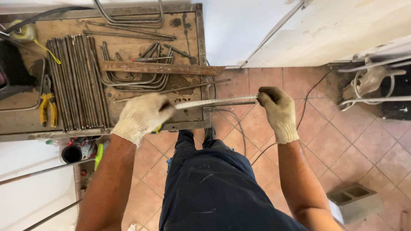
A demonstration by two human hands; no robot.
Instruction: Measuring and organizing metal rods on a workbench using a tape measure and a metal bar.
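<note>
My left hand (143, 116), in a white knit glove, grips a tape measure case at the front edge of a worn wooden workbench (188, 34). Its pale blade (214, 102) stretches to the right. My right hand (277, 111), in a dirty glove, pinches the blade's end together with the tip of a thin steel rod (233, 104) that lies along the blade and sticks out past the bench's right edge.
On the bench lie a bundle of straight rods (77, 81), bent rods (137, 79), a rusty flat bar (162, 68) and yellow-handled pliers (48, 107). A concrete block (353, 201) sits on the tiled floor at lower right. Cables run across the tiles.
</note>
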